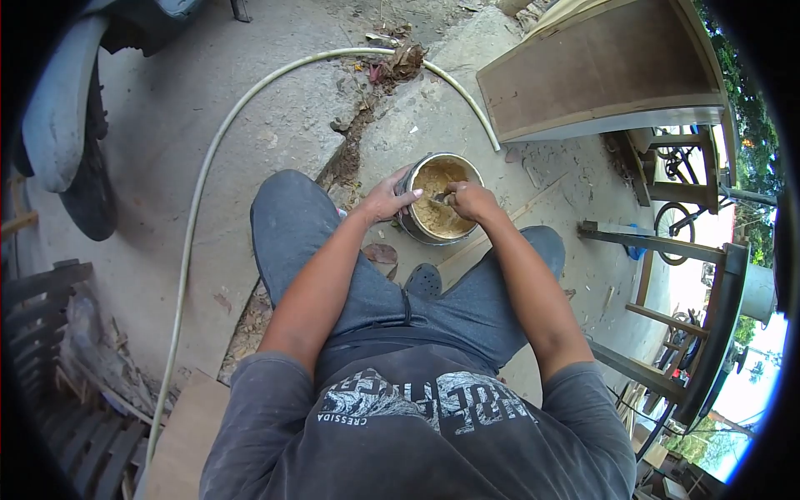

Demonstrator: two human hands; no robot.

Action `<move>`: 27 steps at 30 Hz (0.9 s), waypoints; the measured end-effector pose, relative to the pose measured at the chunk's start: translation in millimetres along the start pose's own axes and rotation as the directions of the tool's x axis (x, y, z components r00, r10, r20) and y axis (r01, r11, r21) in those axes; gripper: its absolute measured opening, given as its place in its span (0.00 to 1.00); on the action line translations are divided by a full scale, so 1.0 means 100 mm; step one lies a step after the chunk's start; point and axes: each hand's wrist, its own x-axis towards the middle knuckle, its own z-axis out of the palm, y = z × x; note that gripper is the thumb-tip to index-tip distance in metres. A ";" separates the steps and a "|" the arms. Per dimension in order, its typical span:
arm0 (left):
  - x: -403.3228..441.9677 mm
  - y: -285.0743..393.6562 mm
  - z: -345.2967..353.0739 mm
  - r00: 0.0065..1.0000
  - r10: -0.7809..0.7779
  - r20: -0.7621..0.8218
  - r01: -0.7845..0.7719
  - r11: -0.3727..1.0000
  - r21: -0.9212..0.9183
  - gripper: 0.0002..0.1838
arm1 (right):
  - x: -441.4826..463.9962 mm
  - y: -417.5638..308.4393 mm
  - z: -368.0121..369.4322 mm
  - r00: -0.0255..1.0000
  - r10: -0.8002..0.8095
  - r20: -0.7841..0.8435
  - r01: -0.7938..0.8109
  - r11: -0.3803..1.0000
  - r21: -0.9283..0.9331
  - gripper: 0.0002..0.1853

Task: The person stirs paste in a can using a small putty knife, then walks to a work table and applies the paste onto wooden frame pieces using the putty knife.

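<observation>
A round metal can (410, 229) sits between my knees, tilted slightly so its mouth faces me. Thick tan paste (435, 175) coats its inside and covers the bottom. My left hand (388, 198) grips the can's left side, with the thumb over the rim. Inside the mouth, my right hand (470, 202) is closed around a small metal tool (438, 199) whose end reaches the paste. Fingers and paste hide most of the tool, so I cannot tell whether it is a spoon or a scraper.
A pale hose (208, 158) curves across the concrete floor (275, 117). Dry leaves (407, 62) lie by a crack. Wooden furniture (600, 71) stands at upper right, a metal-legged table (667, 246) at right. A motorcycle wheel (87, 196) is upper left, slatted wood (75, 442) lower left.
</observation>
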 end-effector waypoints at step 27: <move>0.04 -0.06 -0.01 1.000 -0.024 -0.012 0.025 0.999 0.027 0.41 | -0.91 0.73 -0.53 0.954 -0.279 -0.108 0.284 0.959 0.028 0.14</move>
